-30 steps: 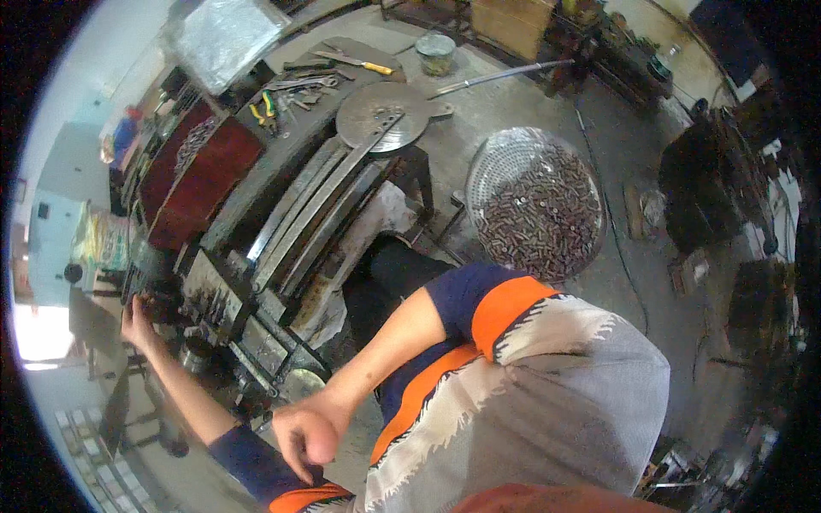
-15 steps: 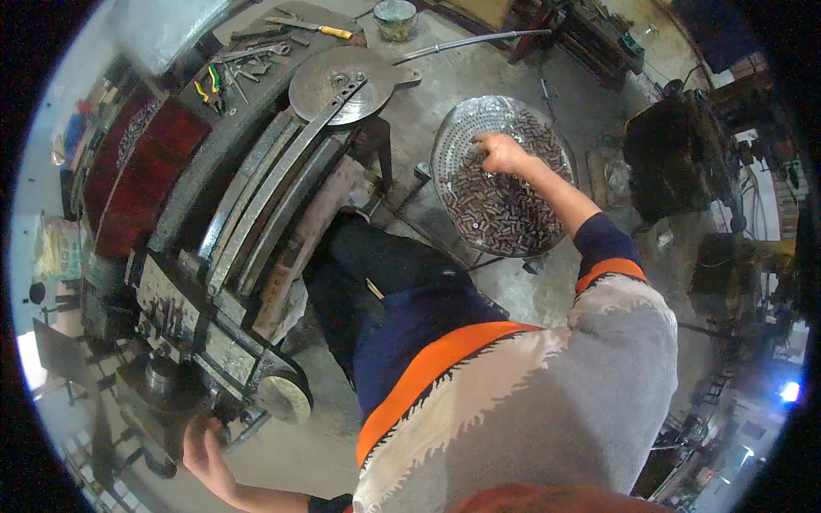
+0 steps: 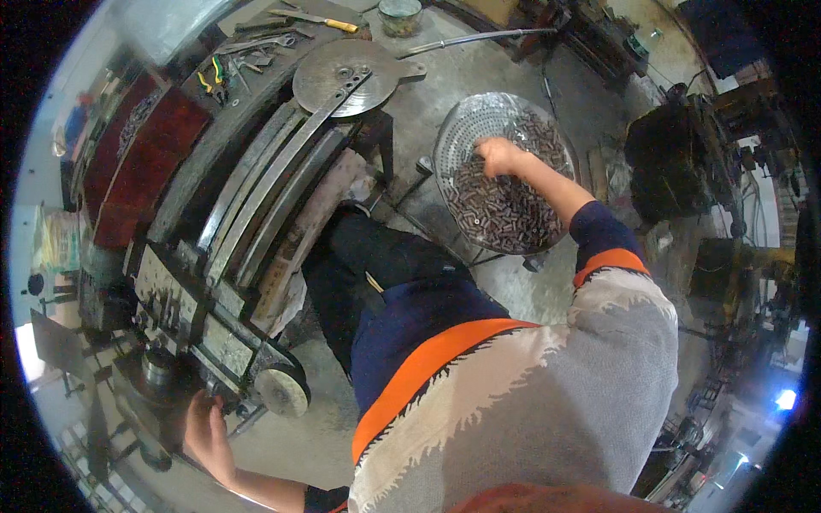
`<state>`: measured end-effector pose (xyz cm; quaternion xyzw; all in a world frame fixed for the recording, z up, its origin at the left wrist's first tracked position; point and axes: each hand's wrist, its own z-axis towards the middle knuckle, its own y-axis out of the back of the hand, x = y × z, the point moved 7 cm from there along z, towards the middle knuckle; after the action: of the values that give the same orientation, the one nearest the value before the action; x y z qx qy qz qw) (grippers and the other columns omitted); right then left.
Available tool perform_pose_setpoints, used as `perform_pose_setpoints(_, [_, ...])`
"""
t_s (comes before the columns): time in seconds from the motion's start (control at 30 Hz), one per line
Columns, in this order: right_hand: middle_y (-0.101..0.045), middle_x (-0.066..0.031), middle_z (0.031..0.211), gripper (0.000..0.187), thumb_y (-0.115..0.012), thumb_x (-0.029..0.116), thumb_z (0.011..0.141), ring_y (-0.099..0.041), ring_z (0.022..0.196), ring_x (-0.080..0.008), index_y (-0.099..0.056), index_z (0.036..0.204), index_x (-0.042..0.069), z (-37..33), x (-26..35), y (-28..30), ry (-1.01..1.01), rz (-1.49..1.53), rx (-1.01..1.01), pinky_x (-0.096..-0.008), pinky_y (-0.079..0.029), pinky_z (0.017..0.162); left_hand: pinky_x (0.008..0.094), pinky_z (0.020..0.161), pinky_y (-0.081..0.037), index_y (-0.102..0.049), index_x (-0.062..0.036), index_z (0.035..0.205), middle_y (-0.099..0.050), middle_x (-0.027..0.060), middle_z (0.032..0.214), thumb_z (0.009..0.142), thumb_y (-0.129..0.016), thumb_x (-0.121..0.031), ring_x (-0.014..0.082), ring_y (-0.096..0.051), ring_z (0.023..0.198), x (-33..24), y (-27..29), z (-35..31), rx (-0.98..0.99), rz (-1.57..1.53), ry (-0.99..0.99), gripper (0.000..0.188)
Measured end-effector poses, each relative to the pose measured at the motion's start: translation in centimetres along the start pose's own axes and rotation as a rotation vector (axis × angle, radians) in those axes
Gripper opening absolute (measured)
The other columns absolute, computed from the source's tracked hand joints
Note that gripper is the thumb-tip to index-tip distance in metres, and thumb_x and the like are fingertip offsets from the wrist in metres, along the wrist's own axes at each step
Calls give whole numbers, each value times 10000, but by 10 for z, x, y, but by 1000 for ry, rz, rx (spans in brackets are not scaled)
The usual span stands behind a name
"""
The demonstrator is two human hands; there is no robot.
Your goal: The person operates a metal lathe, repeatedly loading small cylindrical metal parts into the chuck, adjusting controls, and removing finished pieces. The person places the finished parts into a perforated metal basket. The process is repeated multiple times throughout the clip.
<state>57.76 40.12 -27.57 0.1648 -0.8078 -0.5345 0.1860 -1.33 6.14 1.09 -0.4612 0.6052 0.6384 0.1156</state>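
Observation:
My right hand point(image 3: 503, 157) is over a round perforated metal basin point(image 3: 462, 120), its fingers curled together at the near-left part of the heap. Many short dark metal cylinders point(image 3: 505, 209) fill much of that basin; whatever the fingertips hold is hidden. Down at the left, my left hand point(image 3: 208, 438) is raised beside the near end of a metal machine with long rails point(image 3: 274, 184). Its thumb and fingers are stretched up and apart, close to dark fittings by a round cylinder point(image 3: 156, 368) and a pale round wheel point(image 3: 282, 392).
A large steel disc point(image 3: 346, 77) with a flat bar lies across the machine's far end. Yellow-handled pliers point(image 3: 214, 79), spanners point(image 3: 256, 43) and a yellow-handled tool point(image 3: 342, 26) lie on the bench beyond. Red-brown bins point(image 3: 145, 171) stand left; a bucket point(image 3: 399, 17) is behind.
My left hand has moved slightly up toward the machine's fittings. My right hand stays over the basin, its fingers curled further down. The whole view has shifted a little.

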Motion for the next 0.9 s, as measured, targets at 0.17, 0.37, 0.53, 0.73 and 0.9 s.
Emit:
perform_pose_setpoints(0.17, [-631,-194,831,254,-628,184,564,-605,777,-348,-653,757,21,-8,12,18,-10,13,-19,-430,-491,713,264,778,-441,-491,74,1157,-611,125,946,862,-556,-164,164,-580,883,12,2,-2,18,31,-36,384])
perform_pose_setpoints(0.37, [-637,-181,824,268,-639,216,576,-609,790,-343,-656,758,20,-9,17,27,-90,-18,29,-427,-492,727,273,775,-444,-496,79,1148,-596,135,973,865,-546,-164,170,-569,892,18,2,-9,-19,-46,-8,377])
perform_pose_setpoints(0.53, [-631,-179,858,299,-611,205,582,-604,826,-330,-653,828,40,-5,2,27,-229,106,-14,-404,-482,753,273,781,-442,-501,77,1144,-591,122,973,862,-543,-154,166,-561,884,21,6,-14,-17,-41,-29,367])
perform_pose_setpoints(0.73, [-627,-184,932,412,-565,196,593,-605,887,-310,-641,973,57,-2,-14,28,-242,124,26,-354,-472,789,273,811,-427,-488,94,1148,-585,121,984,866,-555,-148,170,-560,888,25,11,-19,-46,-33,17,377])
perform_pose_setpoints(0.9, [-640,-150,816,243,-581,217,612,-607,744,-328,-650,770,46,-4,-20,27,-40,133,-184,-418,-491,696,275,821,-425,-470,98,1166,-583,128,993,867,-557,-139,176,-561,906,22,11,-21,-46,-84,15,391])
